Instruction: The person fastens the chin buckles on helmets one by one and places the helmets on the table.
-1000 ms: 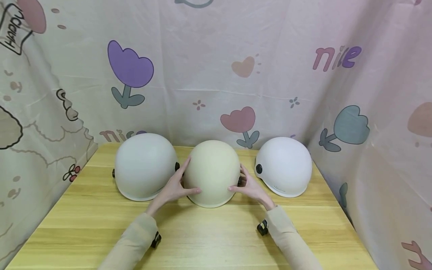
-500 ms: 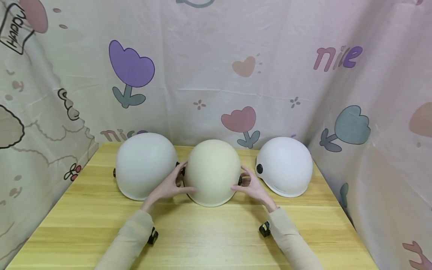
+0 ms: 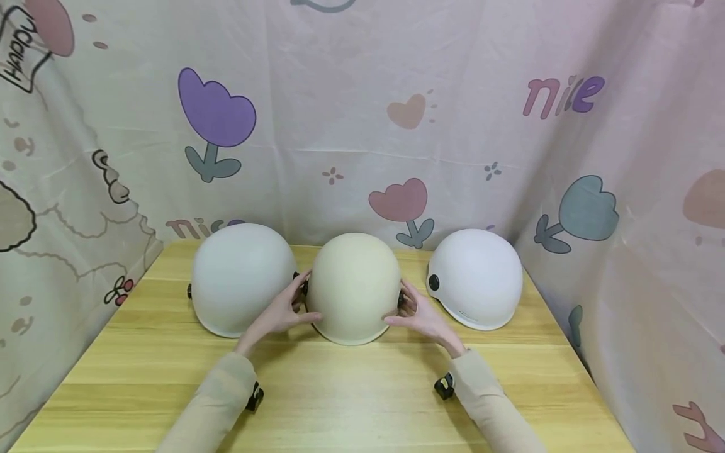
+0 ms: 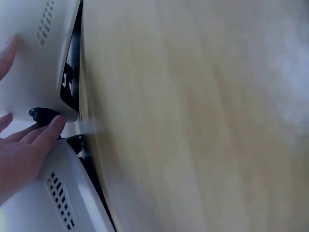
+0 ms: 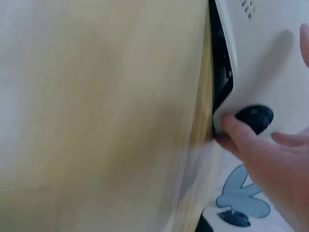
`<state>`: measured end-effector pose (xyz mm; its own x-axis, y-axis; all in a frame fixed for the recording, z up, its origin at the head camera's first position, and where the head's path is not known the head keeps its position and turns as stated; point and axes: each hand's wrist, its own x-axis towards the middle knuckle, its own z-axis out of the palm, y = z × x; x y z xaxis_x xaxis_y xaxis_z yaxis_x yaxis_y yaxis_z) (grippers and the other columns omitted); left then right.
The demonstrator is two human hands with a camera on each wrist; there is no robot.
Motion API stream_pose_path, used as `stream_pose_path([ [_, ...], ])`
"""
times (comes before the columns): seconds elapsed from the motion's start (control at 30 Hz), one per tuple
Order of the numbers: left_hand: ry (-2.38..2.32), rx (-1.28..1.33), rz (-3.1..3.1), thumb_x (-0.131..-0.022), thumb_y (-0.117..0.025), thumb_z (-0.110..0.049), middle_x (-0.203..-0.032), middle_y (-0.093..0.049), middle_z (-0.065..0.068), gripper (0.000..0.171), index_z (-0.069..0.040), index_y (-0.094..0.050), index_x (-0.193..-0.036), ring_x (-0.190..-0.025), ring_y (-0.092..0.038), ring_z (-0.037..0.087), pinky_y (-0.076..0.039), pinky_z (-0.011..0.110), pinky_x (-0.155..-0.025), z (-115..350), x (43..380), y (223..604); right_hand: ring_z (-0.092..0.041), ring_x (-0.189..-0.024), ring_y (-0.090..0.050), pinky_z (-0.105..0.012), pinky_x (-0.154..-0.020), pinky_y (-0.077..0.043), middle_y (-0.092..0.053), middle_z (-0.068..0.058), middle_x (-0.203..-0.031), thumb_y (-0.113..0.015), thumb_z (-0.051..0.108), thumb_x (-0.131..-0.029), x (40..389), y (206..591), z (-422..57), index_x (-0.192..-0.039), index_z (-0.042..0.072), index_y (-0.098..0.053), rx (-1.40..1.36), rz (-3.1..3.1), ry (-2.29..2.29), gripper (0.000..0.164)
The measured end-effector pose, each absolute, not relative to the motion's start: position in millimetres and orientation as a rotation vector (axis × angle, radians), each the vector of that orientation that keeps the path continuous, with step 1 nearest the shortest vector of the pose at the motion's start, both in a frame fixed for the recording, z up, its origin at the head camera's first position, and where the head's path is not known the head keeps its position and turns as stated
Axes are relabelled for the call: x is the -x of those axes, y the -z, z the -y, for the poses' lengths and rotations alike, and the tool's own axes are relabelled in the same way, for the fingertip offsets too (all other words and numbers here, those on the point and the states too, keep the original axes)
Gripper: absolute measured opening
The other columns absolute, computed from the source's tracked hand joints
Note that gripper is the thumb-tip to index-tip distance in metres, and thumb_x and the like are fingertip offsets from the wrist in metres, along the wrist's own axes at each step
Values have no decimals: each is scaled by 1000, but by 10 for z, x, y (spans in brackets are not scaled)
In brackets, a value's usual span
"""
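Observation:
A cream helmet (image 3: 354, 283) stands dome up in the middle of the wooden table, between my two hands. My left hand (image 3: 281, 313) holds its left side, fingers around the edge by a black side knob (image 4: 43, 115) and thumb toward the front. Opposite, my right hand (image 3: 420, 314) grips the right side, its bent fingers at the lower rim beside another black knob (image 5: 256, 118). A larger pale grey-white helmet (image 3: 240, 277) sits close to the left of the cream one, next to my left hand. Apart on the right rests a white helmet (image 3: 478, 277), turned at an angle.
The wooden table (image 3: 351, 402) extends in front of the helmets. A patterned curtain (image 3: 317, 113) hangs behind and along both sides. Black wrist cameras (image 3: 444, 385) hang under both sleeves.
The cream helmet has shifted slightly toward the back. My left hand has slid a little left, its thumb moving from the helmet's front to its edge. The other helmets stay put.

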<state>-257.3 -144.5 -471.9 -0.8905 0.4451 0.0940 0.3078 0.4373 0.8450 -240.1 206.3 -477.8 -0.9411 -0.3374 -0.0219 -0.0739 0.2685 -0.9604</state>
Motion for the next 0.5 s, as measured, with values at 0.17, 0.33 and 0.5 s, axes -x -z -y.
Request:
stream_pose_path([
  [0.17,-1383,-624,-2638,-86,-81,-33,-165,-26,24,105,-18,-12,-163,-136,-48,49,-54,56,-99,1400,2553,4686,-48,-151,-25,-56,-120,-31,-23,-21,-164,-84,10,-81,2441,4772,-1972,-163,16,-13,342,-2397,1763,108],
  [0.33,-1319,-581,-2716,-86,-80,-37,-163,-29,25,105,-13,-13,-163,-131,-51,46,-52,56,-99,1371,2532,4677,-49,-145,-35,-58,-115,-39,-32,-23,-155,-84,9,-80,2505,4797,-1931,-161,18,-22,299,-2485,1762,103],
  [0.5,-1328,-544,-2741,-87,-80,-37,-162,-28,27,105,-14,-11,-163,-140,-43,48,-45,60,-107,1353,2527,4683,-48,-142,-39,-57,-115,-39,-36,-24,-153,-83,5,-80,2560,4818,-1911,-160,15,-26,290,-2457,1825,99],
])
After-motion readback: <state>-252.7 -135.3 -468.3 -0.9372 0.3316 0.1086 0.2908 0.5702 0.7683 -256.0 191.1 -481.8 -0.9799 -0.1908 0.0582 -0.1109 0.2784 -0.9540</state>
